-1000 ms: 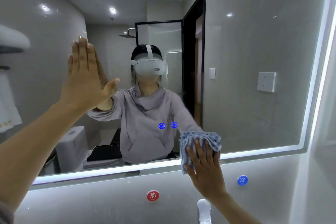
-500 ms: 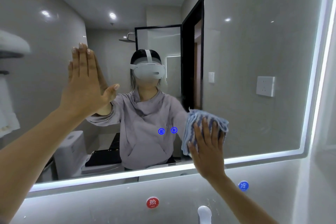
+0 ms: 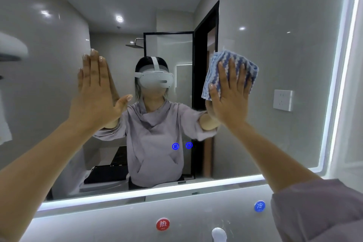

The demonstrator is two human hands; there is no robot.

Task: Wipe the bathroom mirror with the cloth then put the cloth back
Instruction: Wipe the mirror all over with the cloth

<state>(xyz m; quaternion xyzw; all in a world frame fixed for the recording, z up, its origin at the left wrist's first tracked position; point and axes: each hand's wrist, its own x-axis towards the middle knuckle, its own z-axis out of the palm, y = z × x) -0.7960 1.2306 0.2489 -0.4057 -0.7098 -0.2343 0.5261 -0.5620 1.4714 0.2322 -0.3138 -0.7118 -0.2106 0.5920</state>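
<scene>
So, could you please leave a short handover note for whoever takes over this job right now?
Hands: the left hand is open, palm flat against the mirror, holding nothing. The right hand is open, its straight fingers pressing the cloth flat on the mirror, right of centre.
Things: the blue and white cloth is folded under the right hand, high on the mirror.
Done: wiping is under way; which areas are already wiped cannot be told.
To do: wipe the rest of the mirror, then put the cloth back; its place is not in view.
</scene>
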